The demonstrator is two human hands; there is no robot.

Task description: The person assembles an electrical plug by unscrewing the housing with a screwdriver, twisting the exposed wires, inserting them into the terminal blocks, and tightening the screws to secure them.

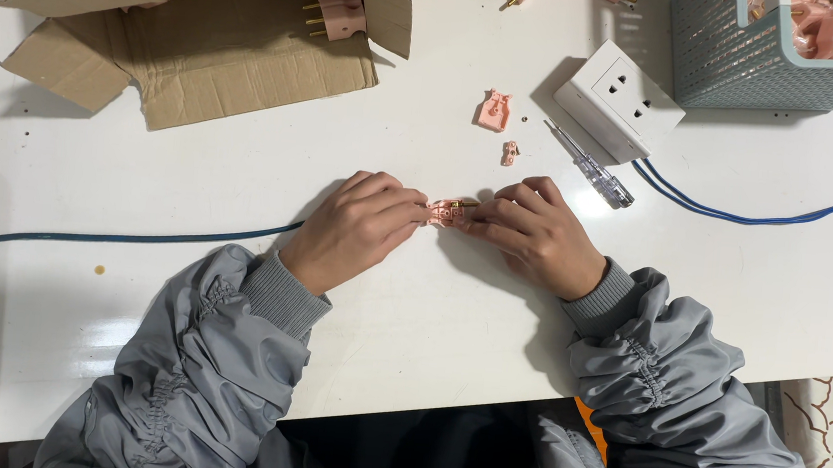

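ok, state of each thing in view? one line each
left hand: pinching pink plug body
right hand: pinching pink plug body
pink plug body: held between both hands, just above the table
pink cover piece: loose on table
screwdriver: lying flat, untouched
white socket: nothing plugged in
cardboard box: flaps open
mesh basket: holds pink parts

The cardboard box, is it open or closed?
Open. The cardboard box has its flaps spread flat on the table, and a pink plug shows inside.
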